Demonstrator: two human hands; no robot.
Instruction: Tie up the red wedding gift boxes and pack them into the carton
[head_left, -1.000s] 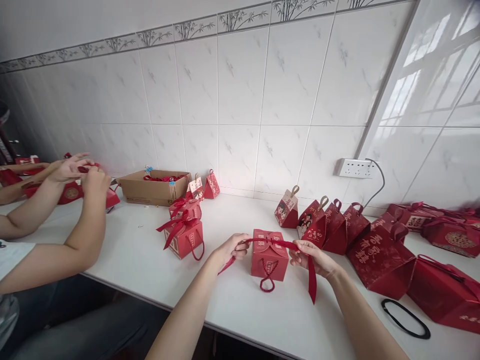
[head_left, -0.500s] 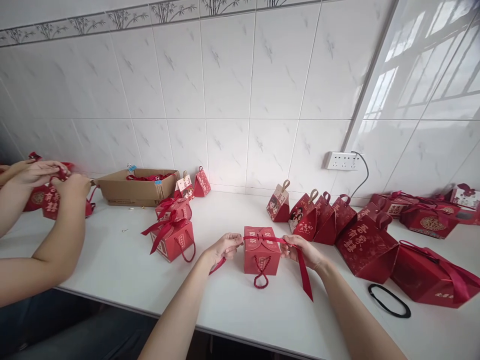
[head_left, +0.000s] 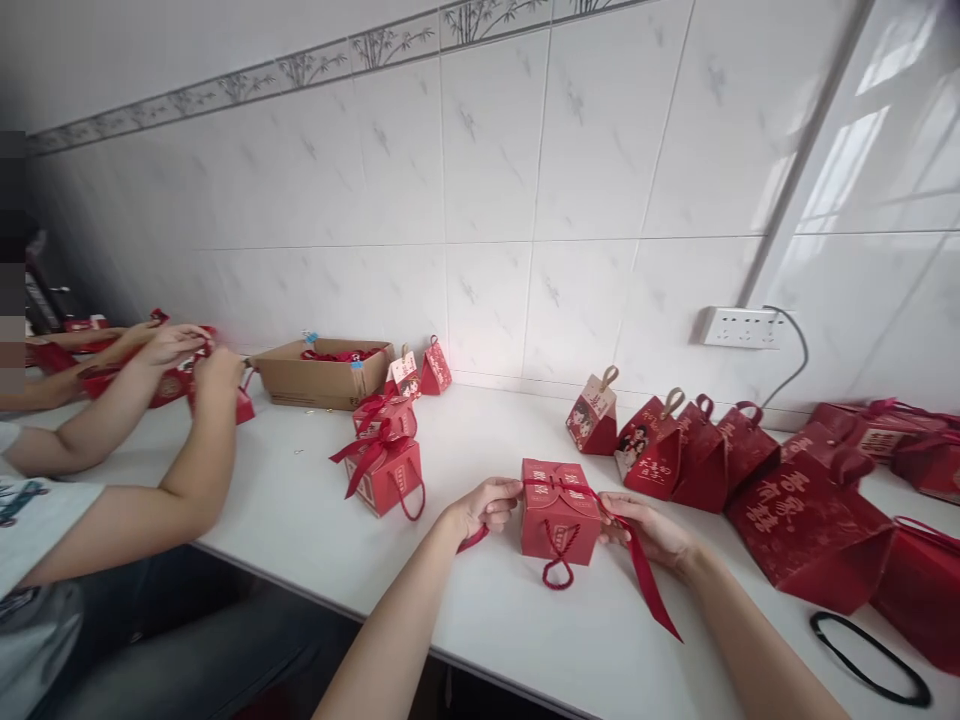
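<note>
A red gift box [head_left: 559, 525] with a twisted cord handle stands upright on the white table [head_left: 480, 615] in front of me. Across its top lies a red ribbon [head_left: 651, 580], its two ends running out to the sides. My left hand [head_left: 489, 508] pinches the ribbon at the box's left edge, and a short tail hangs below the fingers. At the right edge, my right hand [head_left: 646, 528] is closed on the other end, whose longer tail drops to the table. Some fingertips of the right hand are hidden by the box and ribbon.
Two bow-tied red boxes [head_left: 384, 470] stand left of mine. Behind them is a cardboard box [head_left: 322, 382] holding red ribbon. More red boxes [head_left: 810, 520] line the right side, near a black loop [head_left: 870, 660]. Co-workers' hands [head_left: 199, 355] handle red boxes at far left.
The view has turned left, so everything sits further right and more of the co-workers shows. The ribbon stays in both hands; my right hand is slightly lower against the box's side.
</note>
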